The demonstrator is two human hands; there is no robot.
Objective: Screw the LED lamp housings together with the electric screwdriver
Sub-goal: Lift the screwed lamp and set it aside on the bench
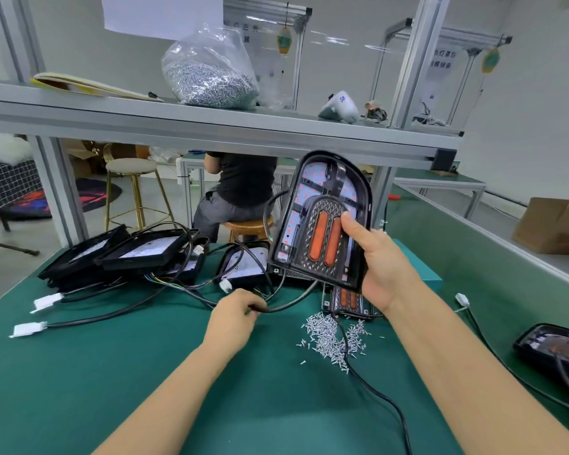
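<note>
Black lamp housing (321, 221) is up in the air, just above the green table (79, 372), w/ its open side facing us. Right hand (380, 267) grips it at its 4 o'clock edge, thumb on the orange part. Left hand (235, 318) pinches the black cable (289, 305) hanging from it. More housings (128, 254) sit at 10 o'clock, one more at 3 o'clock. Screws (334, 338) lie in a heap just under the held lamp. Looks like the get-ready step: no screwdriver seen yet. Next, prob. lay it flat near the screws, then find the tool.
</note>
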